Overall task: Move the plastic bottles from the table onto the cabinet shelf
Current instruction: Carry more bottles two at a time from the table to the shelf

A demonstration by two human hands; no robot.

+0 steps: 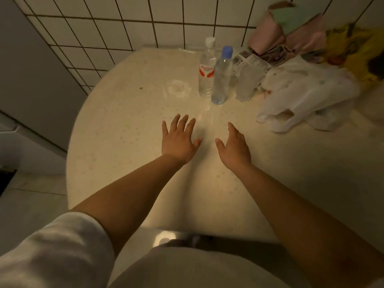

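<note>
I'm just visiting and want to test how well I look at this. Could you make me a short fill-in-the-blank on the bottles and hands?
1. The bottle with the red label has a ____ cap.
2. The other bottle has a ____ cap.
3. Both bottles stand upright on the ____.
4. The left hand and right hand hold ____; their fingers are spread above the table.

Missing words: white; blue; table; nothing

bare table (124,125) before bottles (216,73), plastic bag (301,94) crowding right
</note>
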